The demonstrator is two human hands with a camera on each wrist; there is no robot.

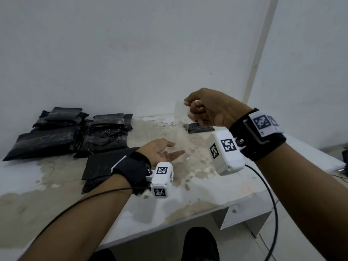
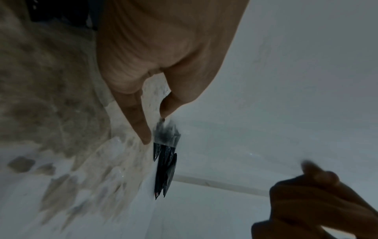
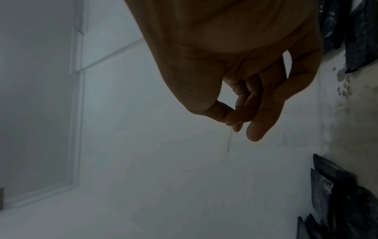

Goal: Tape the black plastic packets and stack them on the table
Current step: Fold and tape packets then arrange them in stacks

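Observation:
My right hand (image 1: 188, 104) is raised above the table and pinches the top of a clear tape strip (image 1: 181, 129) between thumb and forefinger. The strip hangs straight down, and in the right wrist view it shows as a thin edge (image 3: 229, 142) below the pinching right hand (image 3: 233, 121). My left hand (image 1: 174, 148) lies palm up with straight fingers by the strip's lower end; whether it touches is unclear. One flat black packet (image 1: 105, 164) lies under my left wrist. A pile of black packets (image 1: 66, 132) sits at the left. Small black packets (image 1: 199, 128) lie behind the strip.
The white table (image 1: 207, 185) has worn brown patches, and its front edge runs close to my body. A white wall stands right behind it. My shoe (image 1: 199, 243) shows below the edge. Cables trail from both wrist cameras.

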